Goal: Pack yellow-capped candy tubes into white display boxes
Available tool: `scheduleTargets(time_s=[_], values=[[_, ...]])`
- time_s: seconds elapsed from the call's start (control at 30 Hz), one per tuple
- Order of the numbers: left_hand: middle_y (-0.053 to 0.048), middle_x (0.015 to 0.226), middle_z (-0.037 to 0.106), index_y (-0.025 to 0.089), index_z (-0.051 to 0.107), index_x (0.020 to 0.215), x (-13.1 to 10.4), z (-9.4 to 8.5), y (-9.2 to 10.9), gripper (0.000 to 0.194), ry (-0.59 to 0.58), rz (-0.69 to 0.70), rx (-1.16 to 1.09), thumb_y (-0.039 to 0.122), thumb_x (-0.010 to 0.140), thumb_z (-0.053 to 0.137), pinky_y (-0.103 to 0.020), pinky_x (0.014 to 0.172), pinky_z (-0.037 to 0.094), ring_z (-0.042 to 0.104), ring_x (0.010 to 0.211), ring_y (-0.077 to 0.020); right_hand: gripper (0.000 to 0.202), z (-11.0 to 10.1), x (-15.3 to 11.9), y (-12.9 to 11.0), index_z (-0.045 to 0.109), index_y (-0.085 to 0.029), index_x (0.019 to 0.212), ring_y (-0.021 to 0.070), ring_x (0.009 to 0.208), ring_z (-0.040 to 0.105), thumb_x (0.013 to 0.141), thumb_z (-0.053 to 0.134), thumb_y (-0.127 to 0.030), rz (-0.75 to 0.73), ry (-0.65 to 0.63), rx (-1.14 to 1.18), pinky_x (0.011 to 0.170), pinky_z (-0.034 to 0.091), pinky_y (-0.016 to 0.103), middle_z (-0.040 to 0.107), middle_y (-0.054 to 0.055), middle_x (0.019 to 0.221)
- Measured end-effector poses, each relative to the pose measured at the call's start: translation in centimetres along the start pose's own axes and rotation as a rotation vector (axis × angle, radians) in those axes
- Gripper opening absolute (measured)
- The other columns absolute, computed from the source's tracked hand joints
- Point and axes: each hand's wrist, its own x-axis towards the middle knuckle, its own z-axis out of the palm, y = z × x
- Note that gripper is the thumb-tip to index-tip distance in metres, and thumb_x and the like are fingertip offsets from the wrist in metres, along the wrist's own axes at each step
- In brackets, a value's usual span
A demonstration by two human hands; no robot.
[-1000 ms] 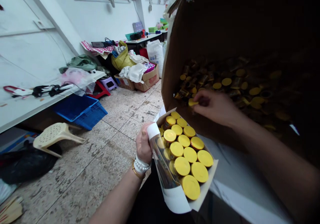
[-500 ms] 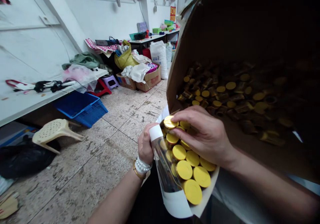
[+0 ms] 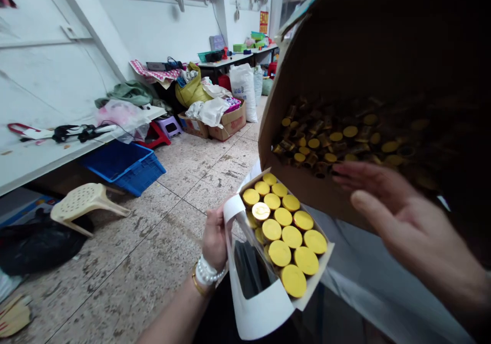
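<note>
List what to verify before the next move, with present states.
1. Left grip holding the white flap: ok, at its upper end.
2. Right grip free: ok, nothing seen in it.
3. Yellow-topped cylinders in the small box tops up: ok.
4. Row beside the flap complete: cannot tell, partly covered.
5. Loose pieces within the carton: ok, many visible.
6. Carton's far right: cannot tell, too dark.

The speckled floor [image 3: 172, 221] has a cream stool [image 3: 79, 201] and a blue bin [image 3: 140, 173] on the left, and brown boxes [image 3: 232, 125] far off. The white left surface [image 3: 26, 166] holds a plastic bag [image 3: 118, 114].
</note>
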Motion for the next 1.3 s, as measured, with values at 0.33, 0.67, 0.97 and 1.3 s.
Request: scheduleTargets(time_s=[0.33,0.67,0.97,1.3], values=[[-0.014,0.128,0.070,0.020,0.071,0.123,-5.5,4.1,-2.0,0.070,-0.230,-0.101,-0.011,0.076,0.088,0.049,-0.050,0.113,0.043,0.060,0.128,-0.0356,0.063,0.1,-6.2,3.0,0.056,-0.032,0.142,0.0334,0.134,0.059,0.093,0.048,-0.071,0.319,-0.022,0.442,0.108,0.053,0.050,0.056,0.008,0.152],[-0.007,0.109,0.072,0.021,0.072,0.102,-2.8,6.4,-1.5,0.034,-0.142,0.053,0.492,0.052,0.090,0.068,-0.034,0.095,0.051,0.066,0.105,-0.0231,0.038,-6.4,-6.3,8.6,0.076,-0.026,0.106,0.0273,0.122,0.067,0.093,0.060,-0.059,0.383,0.341,0.619,0.116,0.046,0.047,0.076,0.008,0.122],[-0.011,0.130,0.070,0.025,0.060,0.134,-1.8,11.3,-2.1,0.059,-0.120,-0.410,0.094,0.041,0.080,0.076,-0.051,0.104,0.055,0.065,0.122,-0.0359,0.055,-5.2,-7.7,7.7,0.060,-0.037,0.140,0.0292,0.139,0.054,0.088,0.072,-0.052,0.499,0.122,0.791,0.114,0.047,0.050,0.060,0.003,0.148],[-0.010,0.153,0.052,0.026,0.061,0.125,-0.9,11.5,-0.8,0.049,-0.358,-0.288,0.427,0.034,0.080,0.078,-0.050,0.114,0.047,0.053,0.137,-0.0351,0.051,-5.2,-6.3,5.8,0.054,-0.031,0.134,0.0295,0.124,0.065,0.088,0.070,-0.048,0.536,0.100,0.392,0.097,0.061,0.042,0.056,0.009,0.150]])
